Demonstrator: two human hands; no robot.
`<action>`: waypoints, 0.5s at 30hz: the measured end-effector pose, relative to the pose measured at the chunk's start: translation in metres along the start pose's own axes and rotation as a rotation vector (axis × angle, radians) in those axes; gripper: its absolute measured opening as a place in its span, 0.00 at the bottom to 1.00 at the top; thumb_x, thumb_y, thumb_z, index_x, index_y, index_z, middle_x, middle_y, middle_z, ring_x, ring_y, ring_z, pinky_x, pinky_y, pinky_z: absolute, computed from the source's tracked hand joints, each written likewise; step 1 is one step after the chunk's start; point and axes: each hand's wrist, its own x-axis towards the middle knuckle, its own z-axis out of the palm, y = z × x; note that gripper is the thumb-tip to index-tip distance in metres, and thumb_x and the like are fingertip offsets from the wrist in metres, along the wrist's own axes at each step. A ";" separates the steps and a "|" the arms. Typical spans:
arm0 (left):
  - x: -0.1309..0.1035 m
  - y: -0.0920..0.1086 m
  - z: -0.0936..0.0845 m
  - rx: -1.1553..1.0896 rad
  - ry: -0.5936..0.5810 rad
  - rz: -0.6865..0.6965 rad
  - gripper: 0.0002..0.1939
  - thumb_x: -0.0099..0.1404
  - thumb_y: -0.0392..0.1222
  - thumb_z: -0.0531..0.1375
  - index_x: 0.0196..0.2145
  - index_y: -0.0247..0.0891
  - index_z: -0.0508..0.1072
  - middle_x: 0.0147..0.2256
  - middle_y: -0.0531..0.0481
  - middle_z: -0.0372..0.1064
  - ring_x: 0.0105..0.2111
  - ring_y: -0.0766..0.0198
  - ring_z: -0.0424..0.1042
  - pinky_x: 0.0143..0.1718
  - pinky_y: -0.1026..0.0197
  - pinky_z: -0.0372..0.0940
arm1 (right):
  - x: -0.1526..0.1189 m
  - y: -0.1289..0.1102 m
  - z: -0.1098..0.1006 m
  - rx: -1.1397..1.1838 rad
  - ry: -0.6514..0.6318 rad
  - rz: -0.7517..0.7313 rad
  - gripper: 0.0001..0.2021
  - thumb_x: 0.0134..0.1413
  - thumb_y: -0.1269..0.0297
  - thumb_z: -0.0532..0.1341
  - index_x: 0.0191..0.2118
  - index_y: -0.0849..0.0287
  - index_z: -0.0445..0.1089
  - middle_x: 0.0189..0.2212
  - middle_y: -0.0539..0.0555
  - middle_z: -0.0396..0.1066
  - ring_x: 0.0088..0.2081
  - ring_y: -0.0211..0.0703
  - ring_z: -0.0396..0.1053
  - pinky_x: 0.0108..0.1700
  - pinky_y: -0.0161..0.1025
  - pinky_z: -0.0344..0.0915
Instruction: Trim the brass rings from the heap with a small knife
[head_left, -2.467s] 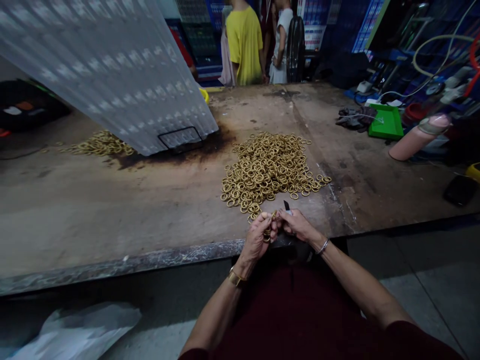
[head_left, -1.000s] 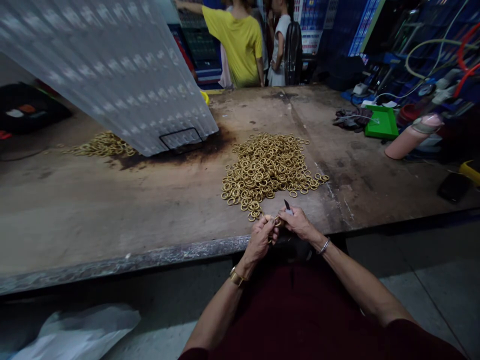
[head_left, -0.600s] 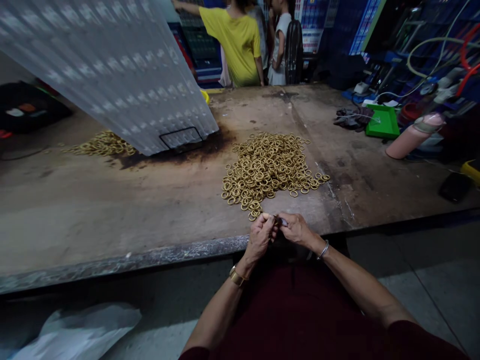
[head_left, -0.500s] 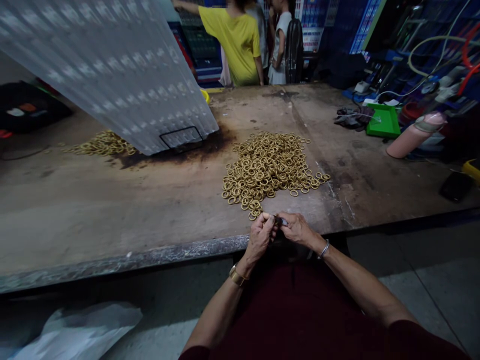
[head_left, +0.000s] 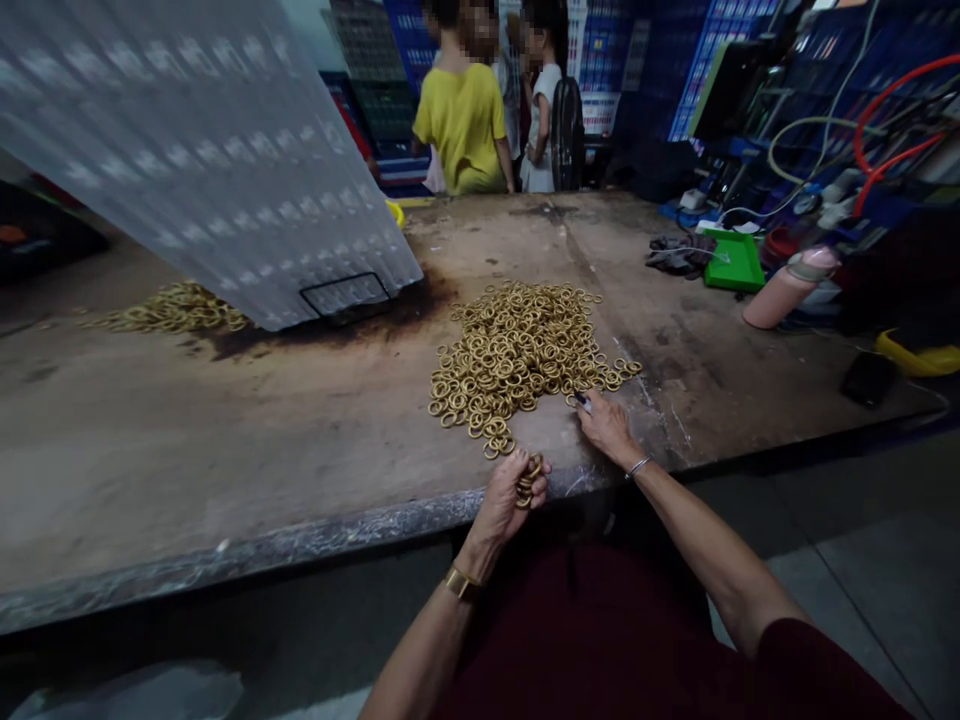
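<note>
One table (head_left: pixel 247 445) bears two ring heaps (head_left: pixel 517 350); both hands (head_left: pixel 501 503) are apart, left (head_left: pixel 501 503) clamping rings (head_left: pixel 528 487), right (head_left: pixel 609 427) one blade (head_left: pixel 582 400).

Dim, uneven light leaves the floor (head_left: pixel 765 510) partly shadowed, with blur and stretching toward the edges.

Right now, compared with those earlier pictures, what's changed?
The hands have parted: the right hand, holding a dark-bladed tool, has moved forward and right to the ring pile's near edge. The left hand, still holding several rings, stays by the table edge. Behind, the person in yellow has lowered an outstretched arm. The pink bottle and green tray look unmoved.
</note>
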 end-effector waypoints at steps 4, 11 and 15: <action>0.004 -0.004 -0.006 -0.033 0.017 0.000 0.19 0.50 0.48 0.66 0.27 0.36 0.60 0.28 0.47 0.71 0.18 0.74 0.60 0.15 0.72 0.51 | 0.011 -0.002 0.005 -0.005 0.003 0.019 0.15 0.58 0.59 0.53 0.49 0.58 0.66 0.39 0.59 0.73 0.37 0.47 0.70 0.35 0.37 0.56; 0.008 0.000 -0.010 -0.131 -0.023 -0.074 0.18 0.49 0.46 0.67 0.33 0.35 0.66 0.26 0.51 0.67 0.19 0.73 0.62 0.15 0.73 0.53 | 0.013 -0.001 0.008 0.017 0.047 -0.036 0.12 0.56 0.62 0.54 0.44 0.58 0.66 0.41 0.58 0.71 0.39 0.45 0.69 0.34 0.36 0.55; 0.011 -0.001 -0.010 -0.192 0.024 -0.095 0.17 0.48 0.46 0.68 0.26 0.34 0.65 0.25 0.51 0.66 0.21 0.73 0.63 0.15 0.74 0.52 | 0.004 0.004 0.012 0.099 0.056 -0.085 0.11 0.56 0.63 0.53 0.44 0.57 0.66 0.36 0.55 0.72 0.34 0.42 0.68 0.33 0.35 0.54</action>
